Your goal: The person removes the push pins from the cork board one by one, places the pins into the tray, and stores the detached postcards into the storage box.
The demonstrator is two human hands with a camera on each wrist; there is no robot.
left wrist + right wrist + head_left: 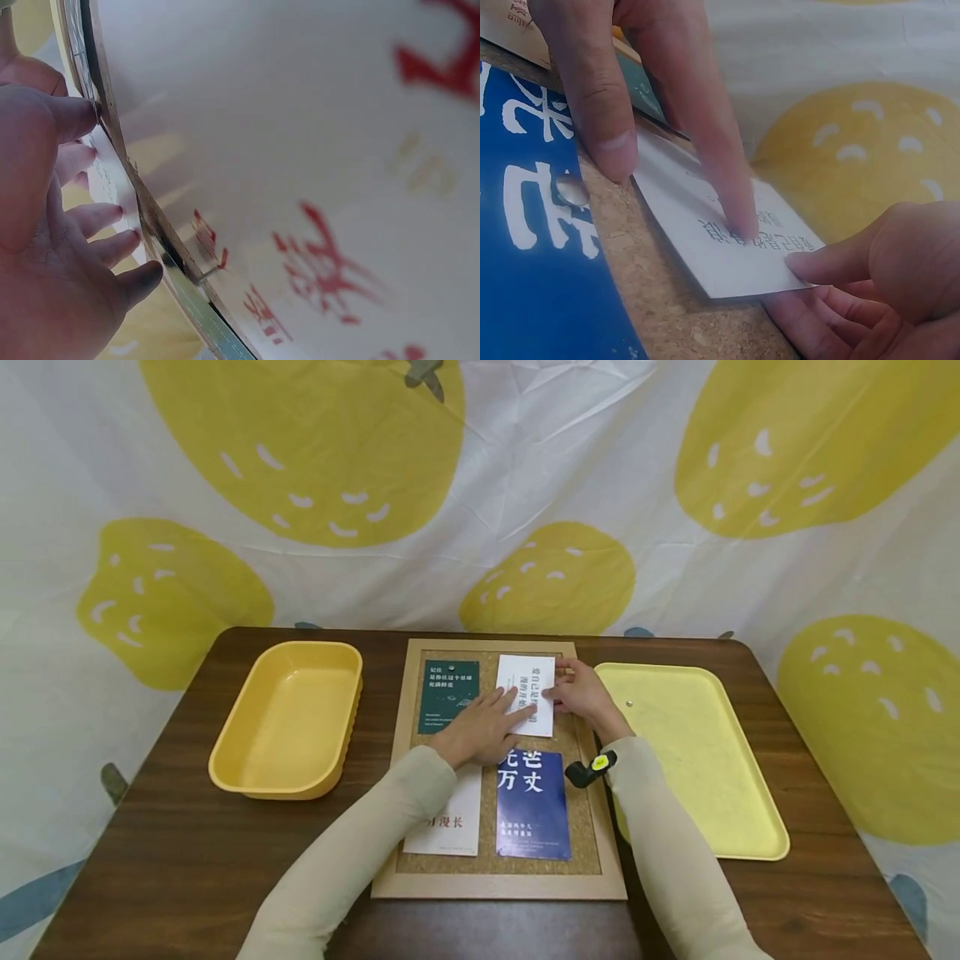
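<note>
A white card (525, 667) printed with dark characters lies at the upper right of a wood-framed cork board (498, 887). My left hand (483, 727) presses on it with extended fingers; in the right wrist view, one fingertip touches its printed face. My right hand (900, 277) pinches the card's right edge, thumb on top and fingers beneath. Left of the card is a dark green card (442, 702) with a pin near its top. Below are a blue card (532, 810), with a silver pushpin (572, 190) in it, and a white card with red characters (450, 835), partly hidden by my left arm.
A deep yellow basin (288, 718) stands left of the board on the dark wooden table (202, 868). To the right, a flat pale yellow tray (697, 768) bears a small silver pin (628, 703). Behind the table hangs a fruit-patterned cloth (420, 585).
</note>
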